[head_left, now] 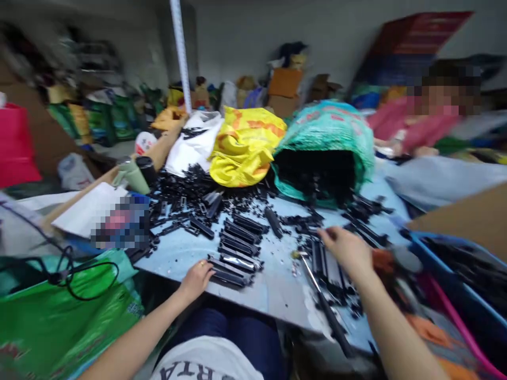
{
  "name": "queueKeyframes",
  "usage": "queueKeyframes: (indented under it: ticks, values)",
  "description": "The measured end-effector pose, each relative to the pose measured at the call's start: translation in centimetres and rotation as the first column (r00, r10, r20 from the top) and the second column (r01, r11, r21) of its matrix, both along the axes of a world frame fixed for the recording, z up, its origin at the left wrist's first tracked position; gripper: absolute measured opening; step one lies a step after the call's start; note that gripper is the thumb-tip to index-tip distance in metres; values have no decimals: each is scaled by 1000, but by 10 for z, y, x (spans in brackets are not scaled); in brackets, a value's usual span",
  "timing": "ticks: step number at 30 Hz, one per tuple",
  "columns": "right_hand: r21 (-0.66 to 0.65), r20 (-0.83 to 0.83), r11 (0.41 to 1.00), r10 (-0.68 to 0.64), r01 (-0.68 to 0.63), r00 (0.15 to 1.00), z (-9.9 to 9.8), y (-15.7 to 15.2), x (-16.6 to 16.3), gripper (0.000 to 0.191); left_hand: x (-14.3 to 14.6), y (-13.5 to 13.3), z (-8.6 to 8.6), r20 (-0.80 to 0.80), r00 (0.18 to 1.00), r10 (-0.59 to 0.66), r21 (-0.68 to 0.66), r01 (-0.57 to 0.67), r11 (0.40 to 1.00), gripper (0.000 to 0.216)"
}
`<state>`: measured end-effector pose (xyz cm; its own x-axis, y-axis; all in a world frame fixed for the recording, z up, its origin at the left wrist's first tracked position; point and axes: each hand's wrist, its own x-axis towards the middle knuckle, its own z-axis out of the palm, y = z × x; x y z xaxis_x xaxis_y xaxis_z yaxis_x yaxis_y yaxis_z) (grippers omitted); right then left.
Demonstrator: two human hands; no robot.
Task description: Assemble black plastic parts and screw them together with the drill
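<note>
My left hand [198,278], with a ring on a finger, has its fingers closed on the left end of a long black plastic part [227,276] at the near table edge. Several similar parts [238,238] lie side by side in a row behind it. To the right, my right hand [348,250] reaches over a group of narrow black strips [327,266]. Its thumb and fingers are drawn together at small black pieces; what they hold is too blurred to make out. Left of that wrist lies a long tool [322,295] with a metal shaft and black handle.
Loose black pieces [186,184] heap across the back of the blue table [277,285]. Behind stand a yellow bag [245,148] and an open green sack [325,129]. A blue bin [467,269] of black parts is at right. Another person [420,121] sits beyond.
</note>
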<state>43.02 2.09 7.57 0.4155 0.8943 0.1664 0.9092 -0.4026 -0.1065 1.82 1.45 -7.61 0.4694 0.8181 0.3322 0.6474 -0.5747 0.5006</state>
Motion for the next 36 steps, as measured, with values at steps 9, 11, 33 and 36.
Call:
queueKeyframes:
  ticks: [9,11,33,36]
  values:
    - [-298,-162,666,671,-684,724,-75,135,-140,32,25,-28,45,82,963,258,-214,-236,948,25]
    - [-298,-174,650,683,-699,710,-75,144,-136,35,34,-41,50,172,947,271,-450,-169,877,23]
    - [-76,-888,645,303,-760,346,-103,82,-140,73,105,-39,32,519,25,854,-792,391,469,50]
    - [-108,-911,638,243,-762,333,-100,63,-141,64,108,-40,37,572,-25,820,-726,449,521,53]
